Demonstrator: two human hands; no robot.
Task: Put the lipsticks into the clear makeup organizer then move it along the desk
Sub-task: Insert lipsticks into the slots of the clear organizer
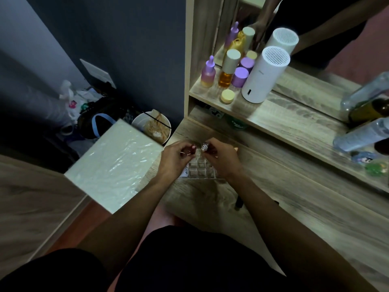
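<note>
The clear makeup organizer (201, 168), a grid of small square cells, sits on the wooden desk (273, 203) between my two hands. My left hand (175, 158) is shut on a dark red lipstick (193, 147), its round end facing up. My right hand (223, 160) is shut on a lipstick with a silvery clear end (204, 147). Both lipsticks hang just above the organizer's far cells, side by side. A dark slim object (239, 204), possibly another lipstick, lies on the desk nearer to me. My hands hide the organizer's side edges.
A shelf (242, 106) above the desk holds purple and amber bottles (227, 70), a yellow jar (227, 96) and a white cylinder (264, 75) before a mirror. Clear bottles (362, 131) lie at right. A white board (117, 163) and a bowl (152, 126) are left of the desk.
</note>
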